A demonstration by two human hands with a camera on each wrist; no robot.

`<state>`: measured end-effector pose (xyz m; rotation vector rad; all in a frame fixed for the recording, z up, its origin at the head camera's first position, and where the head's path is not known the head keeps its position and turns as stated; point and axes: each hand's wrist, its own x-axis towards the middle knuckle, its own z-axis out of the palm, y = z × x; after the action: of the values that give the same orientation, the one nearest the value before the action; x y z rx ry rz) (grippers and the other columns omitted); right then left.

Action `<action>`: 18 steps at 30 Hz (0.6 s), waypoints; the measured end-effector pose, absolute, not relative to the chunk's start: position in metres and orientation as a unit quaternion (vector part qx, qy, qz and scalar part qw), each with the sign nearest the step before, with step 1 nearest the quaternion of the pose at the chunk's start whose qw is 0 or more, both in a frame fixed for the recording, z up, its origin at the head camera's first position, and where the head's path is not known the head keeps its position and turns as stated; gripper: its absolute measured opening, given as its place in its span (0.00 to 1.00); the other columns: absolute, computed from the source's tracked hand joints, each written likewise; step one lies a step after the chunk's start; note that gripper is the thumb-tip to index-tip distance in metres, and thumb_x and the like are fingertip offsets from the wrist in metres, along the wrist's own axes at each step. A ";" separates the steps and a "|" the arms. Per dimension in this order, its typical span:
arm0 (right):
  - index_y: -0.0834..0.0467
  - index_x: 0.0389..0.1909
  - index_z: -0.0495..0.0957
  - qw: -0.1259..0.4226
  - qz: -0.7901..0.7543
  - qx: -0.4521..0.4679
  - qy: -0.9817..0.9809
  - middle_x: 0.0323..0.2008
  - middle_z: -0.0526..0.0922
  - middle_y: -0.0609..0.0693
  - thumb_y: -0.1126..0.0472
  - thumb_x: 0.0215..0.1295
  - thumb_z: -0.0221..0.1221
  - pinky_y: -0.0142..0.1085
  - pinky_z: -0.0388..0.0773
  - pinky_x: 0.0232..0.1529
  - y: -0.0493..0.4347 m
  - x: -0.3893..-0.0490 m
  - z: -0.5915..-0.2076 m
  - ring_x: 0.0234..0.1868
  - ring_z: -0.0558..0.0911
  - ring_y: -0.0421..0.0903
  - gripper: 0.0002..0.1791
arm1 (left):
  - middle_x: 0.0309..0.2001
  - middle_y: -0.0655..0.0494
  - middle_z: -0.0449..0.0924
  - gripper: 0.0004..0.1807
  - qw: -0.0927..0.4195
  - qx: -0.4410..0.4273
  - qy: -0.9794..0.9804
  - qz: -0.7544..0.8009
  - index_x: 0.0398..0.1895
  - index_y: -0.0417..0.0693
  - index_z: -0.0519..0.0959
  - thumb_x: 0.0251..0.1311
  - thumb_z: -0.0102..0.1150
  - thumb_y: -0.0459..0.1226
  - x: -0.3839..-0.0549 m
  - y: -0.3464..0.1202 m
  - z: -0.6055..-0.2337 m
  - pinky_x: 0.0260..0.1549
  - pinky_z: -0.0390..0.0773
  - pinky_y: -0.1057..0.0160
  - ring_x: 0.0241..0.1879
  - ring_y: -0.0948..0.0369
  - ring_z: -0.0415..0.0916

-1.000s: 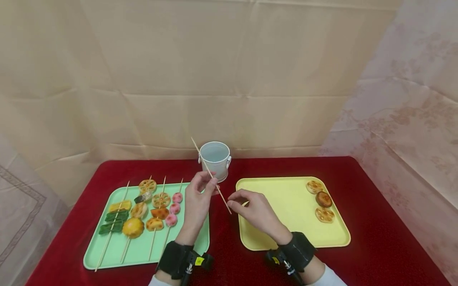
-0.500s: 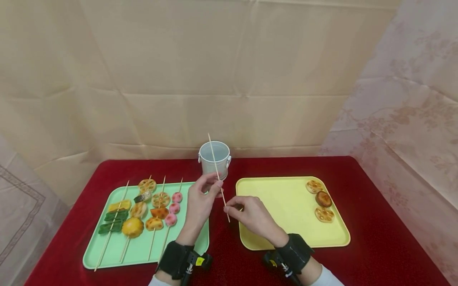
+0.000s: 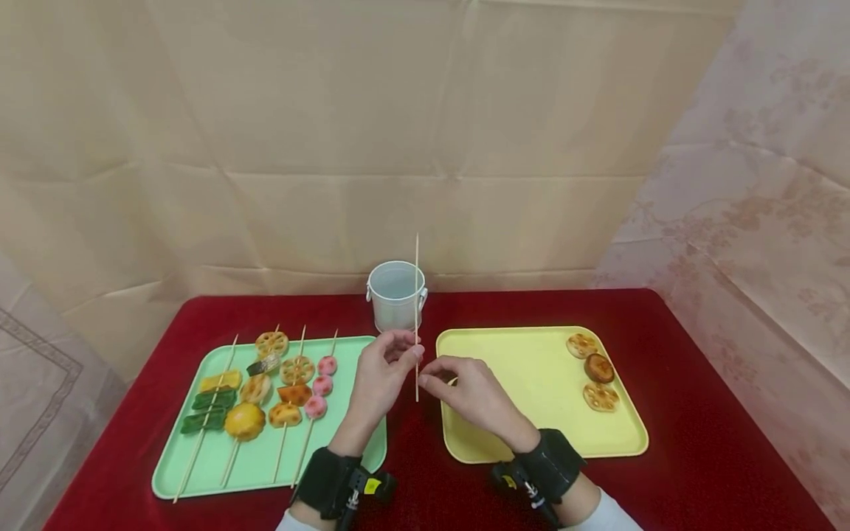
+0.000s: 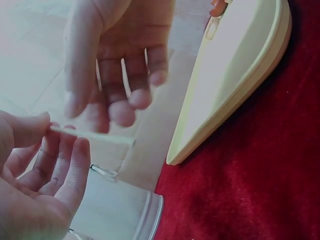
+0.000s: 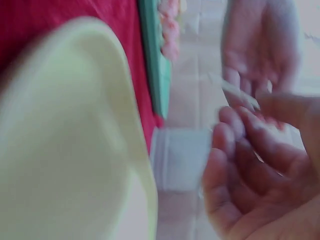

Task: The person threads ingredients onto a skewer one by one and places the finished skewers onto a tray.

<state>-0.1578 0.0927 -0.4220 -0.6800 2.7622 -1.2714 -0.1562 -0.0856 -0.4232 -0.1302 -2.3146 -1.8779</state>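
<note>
A thin wooden skewer [image 3: 416, 295] stands nearly upright in the head view, with no food on it. My left hand [image 3: 381, 376] pinches it between thumb and fingers below its middle. Close to the skewer's lower end is my right hand [image 3: 474, 394], its fingers loosely bent. In the left wrist view the thumb and fingers of the right hand [image 4: 120, 60] are apart, just above the skewer [image 4: 100, 136]; whether a fingertip touches it is hard to tell. A white metal bucket [image 3: 393, 295] stands behind the left hand.
On the left, a green tray [image 3: 169, 472] holds several food skewers, among them pink balls [image 3: 315, 406] and green pieces [image 3: 204, 421]. To the right, a yellow tray [image 3: 511, 346] carries two lotus root slices [image 3: 600, 397] and a brown mushroom-like piece [image 3: 599, 368]. Red cloth covers the table [image 3: 704, 413].
The skewer has swung from a leftward slant to upright, its top moving right. My left hand has shifted slightly right. The right hand's fingertips reached the skewer's lower end, then drew up slightly.
</note>
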 end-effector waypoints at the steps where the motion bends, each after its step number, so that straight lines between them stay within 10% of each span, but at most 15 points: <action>1: 0.50 0.41 0.88 0.010 -0.399 -0.219 0.890 0.34 0.87 0.37 0.53 0.71 0.65 0.34 0.79 0.38 0.095 -0.160 -0.419 0.36 0.83 0.38 0.07 | 0.41 0.47 0.85 0.08 0.085 -0.046 -0.772 -0.628 0.47 0.40 0.82 0.68 0.66 0.32 -0.156 -0.086 -0.423 0.46 0.83 0.59 0.40 0.54 0.83; 18: 0.65 0.52 0.83 0.002 -0.204 -0.110 0.973 0.47 0.86 0.62 0.55 0.70 0.65 0.56 0.79 0.47 0.239 -0.204 -0.390 0.48 0.83 0.61 0.19 | 0.31 0.51 0.84 0.04 0.083 -0.089 -0.821 -0.557 0.41 0.40 0.85 0.65 0.66 0.27 -0.151 -0.103 -0.423 0.30 0.83 0.67 0.29 0.58 0.81</action>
<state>-0.2044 0.2385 -0.3905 -0.3445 3.0520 -0.6406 -0.1507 -0.1028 -0.4231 -0.2662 -2.4520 -1.6637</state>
